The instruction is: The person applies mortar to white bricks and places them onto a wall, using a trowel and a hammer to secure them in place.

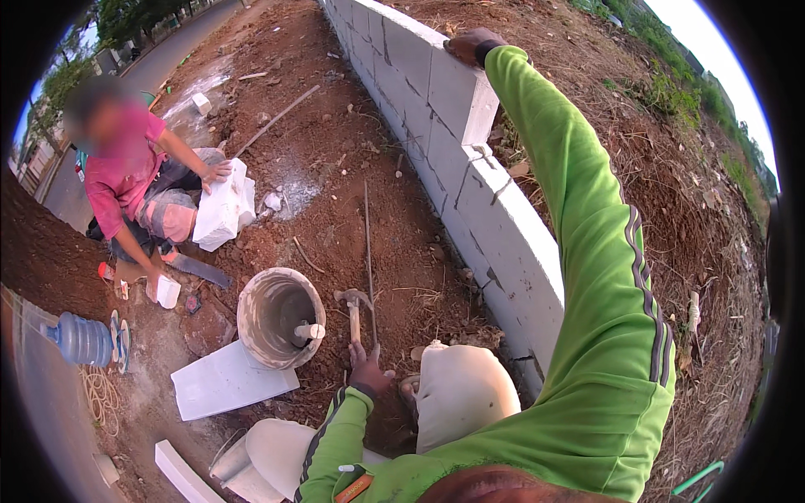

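My right hand (pixel 472 46) reaches far out, its fingers bent over the top edge of a white building block (pixel 457 88). That block ends the upper course of a white block wall (pixel 511 226). Low down, near my knee, my left hand (pixel 371 374) closes round the lower handle of a hammer (pixel 354 314), its metal head pointing away from me. A thin rod (pixel 369 243) lies on the soil beside the hammer. Left of it stands a mortar-smeared bucket (pixel 251 323) with a pale-handled tool (pixel 310 331) inside.
At left a person in a pink shirt (pixel 122 180) handles white blocks (pixel 222 205), with a handsaw (pixel 201 270) nearby. A white slab (pixel 231 381) lies by the bucket. A water jug (pixel 82 339), sandals (pixel 119 339) and coiled rope (pixel 101 398) lie at lower left. Dry grassy soil (pixel 662 235) borders the wall.
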Motion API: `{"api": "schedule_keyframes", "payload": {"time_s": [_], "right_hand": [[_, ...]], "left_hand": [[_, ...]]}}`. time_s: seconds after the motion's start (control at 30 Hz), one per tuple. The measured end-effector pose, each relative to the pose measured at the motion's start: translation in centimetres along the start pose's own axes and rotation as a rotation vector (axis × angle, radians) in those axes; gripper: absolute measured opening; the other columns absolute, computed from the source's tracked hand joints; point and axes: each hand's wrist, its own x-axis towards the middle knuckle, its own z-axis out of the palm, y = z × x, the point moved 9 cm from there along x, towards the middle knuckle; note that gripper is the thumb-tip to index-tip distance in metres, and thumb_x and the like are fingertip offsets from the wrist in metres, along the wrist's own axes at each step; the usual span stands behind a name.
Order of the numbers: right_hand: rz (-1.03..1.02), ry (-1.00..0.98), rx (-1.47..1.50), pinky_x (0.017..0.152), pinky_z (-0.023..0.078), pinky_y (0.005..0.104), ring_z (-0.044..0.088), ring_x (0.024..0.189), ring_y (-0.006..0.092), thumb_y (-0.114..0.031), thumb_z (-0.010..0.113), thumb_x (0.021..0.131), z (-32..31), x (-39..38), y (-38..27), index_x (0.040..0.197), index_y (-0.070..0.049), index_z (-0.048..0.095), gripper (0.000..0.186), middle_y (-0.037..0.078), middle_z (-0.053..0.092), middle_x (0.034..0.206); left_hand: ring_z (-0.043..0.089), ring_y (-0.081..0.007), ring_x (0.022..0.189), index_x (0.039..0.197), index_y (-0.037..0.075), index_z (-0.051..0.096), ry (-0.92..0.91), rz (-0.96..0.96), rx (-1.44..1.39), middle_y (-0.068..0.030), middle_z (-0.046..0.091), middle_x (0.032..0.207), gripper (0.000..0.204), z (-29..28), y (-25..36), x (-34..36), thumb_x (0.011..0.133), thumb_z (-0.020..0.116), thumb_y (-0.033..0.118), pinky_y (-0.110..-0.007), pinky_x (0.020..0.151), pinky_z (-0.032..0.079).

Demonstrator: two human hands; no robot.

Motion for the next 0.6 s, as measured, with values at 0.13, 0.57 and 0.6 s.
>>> {"api": "schedule_keyframes", "payload": {"time_s": [0.13,0.57,0.6], "right_hand": [[-0.013,-0.023,-0.026,0.104,0.050,0.0415,0.064,0.125,0.0334,-0.054,0.064,0.081,1.0,-1.4,-1.0,0.129,-0.011,0.071,0.065,0.017,0.067,0.133],[-0.108,0.185,-0.150,0.087,0.056,0.0413,0.074,0.100,0.0303,-0.079,0.069,0.072,-0.3,-1.1,-0.1,0.098,-0.003,0.080,0.081,0.017,0.076,0.101],[-0.112,0.192,-0.128,0.085,0.056,0.0405,0.075,0.098,0.0290,-0.078,0.070,0.072,-0.1,-1.6,-0.7,0.096,-0.003,0.080,0.080,0.016,0.076,0.098]], "left_hand": [[-0.002,-0.0515,0.155,0.159,0.011,0.036,0.009,-0.037,-0.013,-0.0382,-0.006,0.164,0.095,-0.5,-0.4,-0.7,0.080,0.081,0.038,-0.052,0.127,0.013],[-0.001,-0.0588,0.152,0.157,0.008,0.038,0.036,0.004,-0.033,-0.0430,-0.006,0.161,0.099,0.3,-1.2,0.2,0.077,0.083,0.046,-0.056,0.125,0.016],[-0.001,-0.0589,0.152,0.157,0.008,0.038,0.037,-0.007,-0.034,-0.0430,-0.005,0.161,0.099,0.3,-1.6,-0.1,0.077,0.083,0.046,-0.056,0.125,0.016]]}}
